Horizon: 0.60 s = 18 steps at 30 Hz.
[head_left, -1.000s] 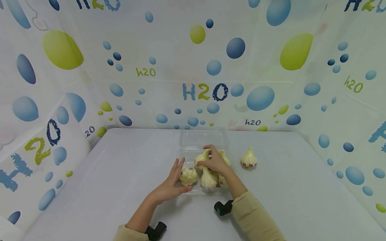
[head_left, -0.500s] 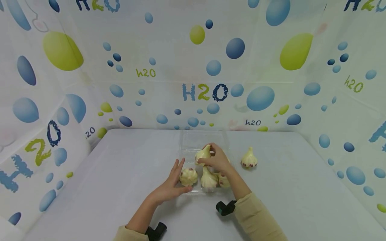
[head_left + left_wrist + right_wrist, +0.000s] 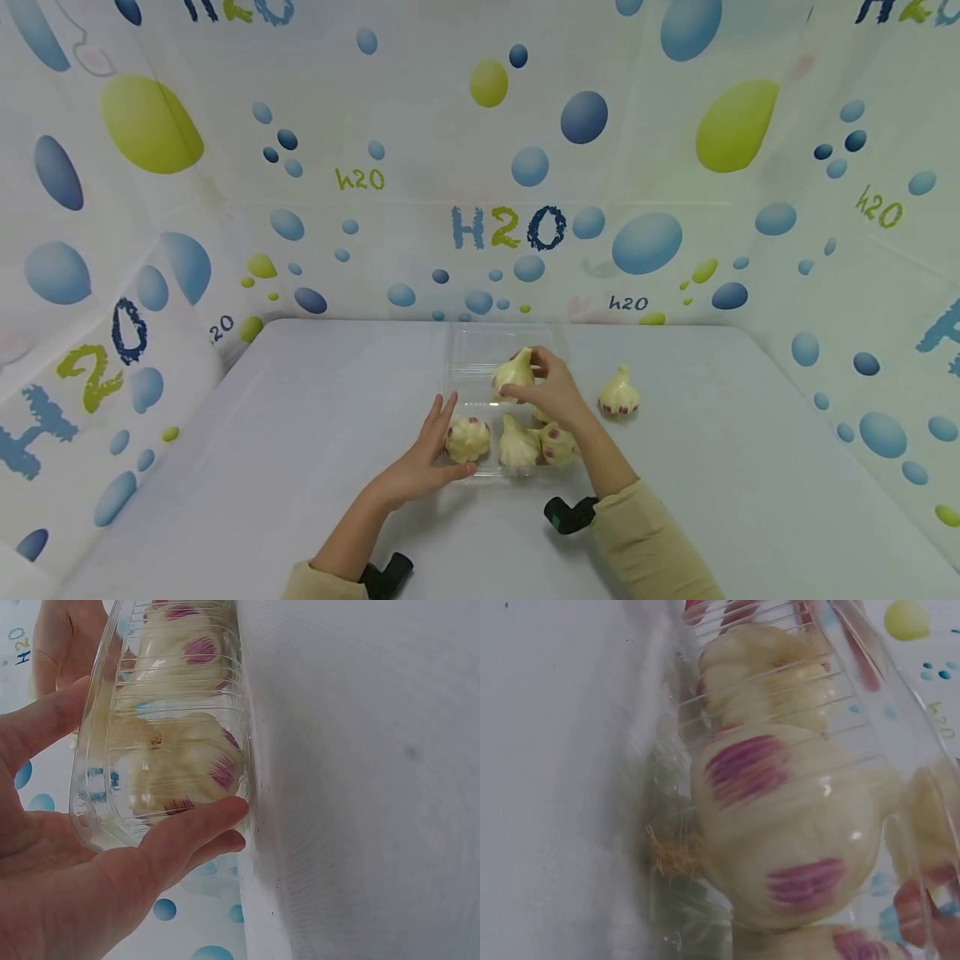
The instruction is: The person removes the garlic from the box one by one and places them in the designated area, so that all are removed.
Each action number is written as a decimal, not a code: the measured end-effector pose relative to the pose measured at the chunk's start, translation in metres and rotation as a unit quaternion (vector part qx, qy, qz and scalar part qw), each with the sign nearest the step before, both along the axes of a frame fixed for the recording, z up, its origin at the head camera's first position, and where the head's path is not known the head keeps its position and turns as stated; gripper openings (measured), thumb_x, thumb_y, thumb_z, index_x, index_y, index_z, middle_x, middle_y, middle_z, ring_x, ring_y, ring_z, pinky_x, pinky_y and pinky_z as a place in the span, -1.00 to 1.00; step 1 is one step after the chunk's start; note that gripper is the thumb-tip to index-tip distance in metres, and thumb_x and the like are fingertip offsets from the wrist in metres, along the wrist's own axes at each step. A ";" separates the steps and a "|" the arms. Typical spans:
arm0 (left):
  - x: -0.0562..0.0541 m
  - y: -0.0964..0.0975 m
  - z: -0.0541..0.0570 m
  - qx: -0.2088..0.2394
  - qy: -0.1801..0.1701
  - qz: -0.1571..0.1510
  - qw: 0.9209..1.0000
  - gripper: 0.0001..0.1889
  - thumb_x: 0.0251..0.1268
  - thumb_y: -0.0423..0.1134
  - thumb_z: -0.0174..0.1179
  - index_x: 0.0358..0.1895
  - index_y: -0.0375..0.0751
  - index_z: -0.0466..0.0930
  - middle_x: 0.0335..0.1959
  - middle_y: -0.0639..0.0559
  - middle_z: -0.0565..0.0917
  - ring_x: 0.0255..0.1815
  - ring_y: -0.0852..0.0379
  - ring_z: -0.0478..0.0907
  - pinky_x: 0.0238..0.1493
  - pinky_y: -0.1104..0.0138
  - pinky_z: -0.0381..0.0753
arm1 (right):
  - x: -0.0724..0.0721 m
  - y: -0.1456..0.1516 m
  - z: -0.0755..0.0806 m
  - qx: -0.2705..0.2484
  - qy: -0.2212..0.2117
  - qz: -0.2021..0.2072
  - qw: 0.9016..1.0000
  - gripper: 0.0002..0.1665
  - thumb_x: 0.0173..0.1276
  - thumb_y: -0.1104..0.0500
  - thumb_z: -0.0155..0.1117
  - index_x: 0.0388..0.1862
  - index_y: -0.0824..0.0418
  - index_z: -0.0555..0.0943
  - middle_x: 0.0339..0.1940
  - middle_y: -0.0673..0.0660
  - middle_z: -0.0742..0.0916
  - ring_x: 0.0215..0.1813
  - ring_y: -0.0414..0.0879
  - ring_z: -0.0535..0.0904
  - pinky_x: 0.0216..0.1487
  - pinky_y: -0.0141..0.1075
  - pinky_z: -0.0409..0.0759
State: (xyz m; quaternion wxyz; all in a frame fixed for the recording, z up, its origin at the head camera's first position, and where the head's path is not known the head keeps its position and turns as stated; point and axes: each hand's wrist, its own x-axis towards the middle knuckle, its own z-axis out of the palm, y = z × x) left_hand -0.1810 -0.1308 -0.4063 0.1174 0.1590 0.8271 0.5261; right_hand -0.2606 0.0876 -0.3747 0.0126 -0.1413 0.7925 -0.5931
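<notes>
In the head view my right hand (image 3: 555, 392) pinches a garlic bulb (image 3: 513, 377) between thumb and fingers, neck upward, over the back of a clear plastic container (image 3: 487, 477). Several more bulbs lie inside: one at the left (image 3: 468, 439), another in the middle (image 3: 519, 443), others to the right, partly hidden by my right wrist. My left hand (image 3: 420, 471) spreads straight fingers against the container's left side, its thumb at the front. The left wrist view shows that hand about the clear wall (image 3: 84, 780). Purple-marked garlic (image 3: 787, 817) fills the right wrist view through the plastic.
The container's hinged lid (image 3: 504, 343) lies open toward the back of the white table (image 3: 322, 400). A single garlic bulb (image 3: 618, 393) sits on the table to the right. Behind hangs a curtain (image 3: 412, 108) printed with drops. Black wrist cameras (image 3: 570, 515) sit at the sleeves.
My right hand has lifted the garlic bulb up from the others and slightly to the right, uncovering more of the bulb at the right. My left hand stays in place.
</notes>
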 end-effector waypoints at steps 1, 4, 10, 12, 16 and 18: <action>0.000 0.000 0.000 0.001 -0.001 -0.001 1.000 -0.01 0.14 -0.17 0.27 0.46 0.10 -0.32 0.44 -0.13 -0.47 0.42 -0.20 -0.39 0.28 -0.08 0.04 | 0.000 0.001 0.000 -0.003 -0.001 -0.001 1.000 -0.45 0.01 0.20 0.44 0.00 0.23 0.46 -0.01 0.19 0.54 0.03 0.11 0.42 -0.26 -0.17 0.61; 0.001 0.000 0.001 0.009 -0.001 -0.002 1.000 0.00 0.13 -0.19 0.27 0.46 0.09 -0.32 0.43 -0.14 -0.48 0.42 -0.21 -0.37 0.27 -0.07 0.07 | 0.001 0.004 0.000 -0.008 -0.004 -0.006 1.000 -0.46 0.00 0.21 0.44 -0.01 0.22 0.47 0.00 0.20 0.54 0.03 0.11 0.41 -0.27 -0.14 0.61; 0.001 0.000 0.002 0.009 0.000 -0.004 1.000 -0.01 0.14 -0.19 0.27 0.46 0.07 -0.32 0.43 -0.15 -0.48 0.42 -0.20 -0.37 0.28 -0.05 0.08 | 0.003 0.012 0.000 -0.004 -0.001 -0.018 1.000 -0.47 0.00 0.21 0.46 -0.02 0.22 0.49 0.00 0.19 0.55 0.04 0.09 0.43 -0.28 -0.22 0.60; 0.002 0.000 0.002 0.010 -0.001 -0.004 1.000 -0.01 0.14 -0.20 0.27 0.46 0.07 -0.32 0.43 -0.15 -0.48 0.42 -0.20 -0.37 0.28 -0.05 0.08 | 0.003 0.015 0.000 0.000 0.002 -0.022 1.000 -0.46 0.00 0.19 0.46 -0.01 0.21 0.49 0.01 0.18 0.55 0.05 0.09 0.42 -0.27 -0.24 0.59; 0.002 0.000 0.002 0.013 -0.003 -0.004 1.000 0.00 0.14 -0.20 0.27 0.46 0.07 -0.32 0.43 -0.15 -0.49 0.42 -0.21 -0.37 0.28 -0.06 0.07 | 0.005 0.022 0.001 0.004 0.009 -0.024 1.000 -0.45 0.03 0.15 0.45 0.01 0.21 0.48 0.02 0.18 0.54 0.08 0.10 0.41 -0.25 -0.27 0.57; 0.002 0.000 0.002 0.013 -0.004 -0.004 1.000 -0.01 0.14 -0.20 0.27 0.46 0.07 -0.32 0.43 -0.14 -0.49 0.42 -0.20 -0.37 0.28 -0.05 0.07 | 0.007 0.026 0.003 0.003 0.007 -0.025 1.000 -0.44 0.04 0.16 0.45 0.03 0.23 0.47 0.03 0.20 0.54 0.10 0.11 0.40 -0.22 -0.26 0.55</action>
